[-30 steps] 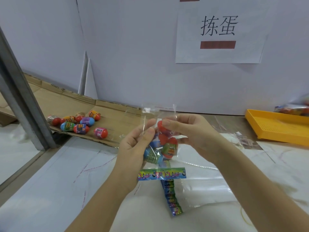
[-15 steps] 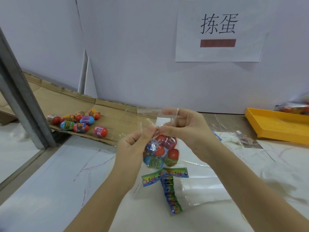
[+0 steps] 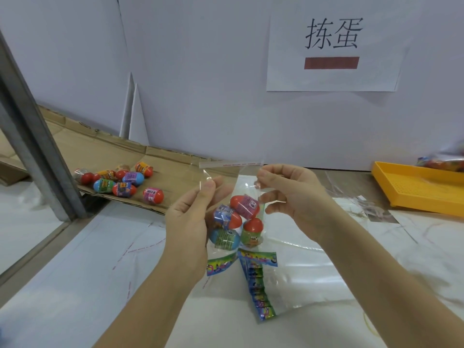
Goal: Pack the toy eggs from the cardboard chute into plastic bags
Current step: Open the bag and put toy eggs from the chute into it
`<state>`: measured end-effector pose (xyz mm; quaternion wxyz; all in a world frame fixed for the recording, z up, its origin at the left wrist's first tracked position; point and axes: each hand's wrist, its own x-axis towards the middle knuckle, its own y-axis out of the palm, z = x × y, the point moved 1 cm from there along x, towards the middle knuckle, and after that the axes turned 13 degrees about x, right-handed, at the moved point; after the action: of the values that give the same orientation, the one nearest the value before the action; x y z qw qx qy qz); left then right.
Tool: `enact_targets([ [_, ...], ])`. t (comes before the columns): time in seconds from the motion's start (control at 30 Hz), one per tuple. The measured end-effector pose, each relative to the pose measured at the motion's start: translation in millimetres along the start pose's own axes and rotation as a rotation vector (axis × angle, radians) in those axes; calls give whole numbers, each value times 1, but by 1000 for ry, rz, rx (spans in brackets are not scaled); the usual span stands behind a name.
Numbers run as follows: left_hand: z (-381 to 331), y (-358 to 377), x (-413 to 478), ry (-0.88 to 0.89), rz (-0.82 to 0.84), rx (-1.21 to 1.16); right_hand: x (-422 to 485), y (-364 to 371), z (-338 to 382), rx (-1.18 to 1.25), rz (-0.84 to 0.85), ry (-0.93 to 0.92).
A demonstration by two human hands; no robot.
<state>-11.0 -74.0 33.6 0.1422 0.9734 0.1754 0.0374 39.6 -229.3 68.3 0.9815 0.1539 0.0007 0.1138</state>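
The thumb (image 3: pixel 207 191) and forefinger of the left hand (image 3: pixel 188 227) are pressed together on the upper left edge of the plastic bag (image 3: pixel 226 175), and the film is pinched between them. The upper right edge is gripped in the curled fingertips (image 3: pixel 261 183) of the right hand (image 3: pixel 291 194); which of them actually meet on the film cannot be told through the glare. The bag is held upright between the two hands, over the table (image 3: pixel 75 272), with its mouth drawn taut and its flap (image 3: pixel 231 164) standing along the top edge. Four toy eggs (image 3: pixel 244 205) are bunched low in the bag, touching one another, just beside the left palm. Below the bag a stack of flat bags (image 3: pixel 258 297) with coloured headers is laid on the table. To the left, the cardboard chute (image 3: pixel 105 151) is sloped down along the wall (image 3: pixel 200 84), and a cluster of loose eggs (image 3: pixel 124 189) is gathered near its lower edge, well apart from the hands. A broad stretch of white table is left between that edge, the metal post (image 3: pixel 32 151) and the left forearm. To the right, a yellow tray (image 3: pixel 421 189) is set near the table's far edge, well apart from the right wrist, with scraps of film (image 3: pixel 369 209) lying between them. A paper sign (image 3: pixel 331 43) is fixed to the wall above.
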Motion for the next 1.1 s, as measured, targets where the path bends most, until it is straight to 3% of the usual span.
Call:
enact_targets([
  [0.17,-1,-8,7,16,-100,3,3,-9,11,-93,-185,-172],
  [0.23,1,-6,6,35,-98,5,2,-8,14,-151,-120,-99],
  [0.3,3,-2,5,39,-77,-18,-2,-3,11,-379,3,20],
  [0.37,4,-1,4,42,-60,-23,-3,1,3,-525,62,23],
  [0.47,4,-3,6,43,-77,-7,0,-1,0,-469,43,-26],
  [0.63,3,-3,6,25,-80,-79,0,-3,4,-352,148,113],
  [0.7,3,-3,5,20,-75,-57,-1,-2,1,-415,107,102],
  [0.73,4,-4,5,40,-80,-22,0,-1,0,-494,39,16],
  [0.8,4,-5,3,146,-87,111,-3,4,0,-608,-105,-328],
  [0.9,5,-1,-3,343,-23,290,-16,21,2,-721,-3,-814],
  [1.0,6,3,-10,436,21,387,-22,31,-2,-942,44,-1012],
  [1.1,6,4,-13,491,38,450,-23,32,-3,-1000,-4,-1106],
])
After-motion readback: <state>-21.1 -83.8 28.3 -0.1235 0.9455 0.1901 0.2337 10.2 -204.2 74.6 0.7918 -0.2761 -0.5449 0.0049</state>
